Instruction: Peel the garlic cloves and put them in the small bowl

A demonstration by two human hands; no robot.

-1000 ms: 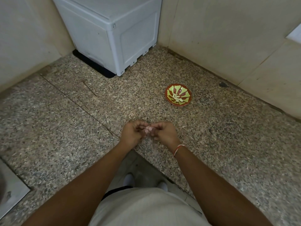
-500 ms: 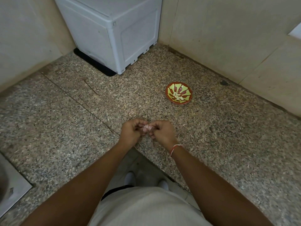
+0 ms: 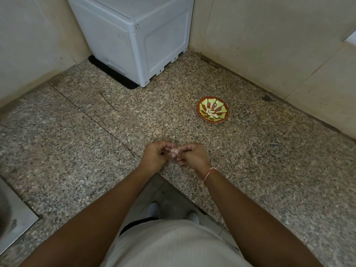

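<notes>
A pale pinkish garlic clove (image 3: pixel 174 150) sits between my fingertips over the speckled granite counter (image 3: pixel 269 160). My left hand (image 3: pixel 157 156) and my right hand (image 3: pixel 192 156) both pinch it with curled fingers, close together near the counter's front edge. The small bowl (image 3: pixel 221 108), red-brown with a green leaf pattern, stands beyond and to the right of my hands. Several peeled whitish cloves (image 3: pixel 211 114) lie in its middle.
A white plastic appliance (image 3: pixel 138 35) fills the back corner on a black mat. Tiled walls close the back and right sides. A steel sink edge (image 3: pixel 11 218) shows at the lower left. My feet show below the counter's inner corner.
My hands stay together on the clove, with small finger movements. The view has shifted slightly, so the bowl sits a little higher in frame.
</notes>
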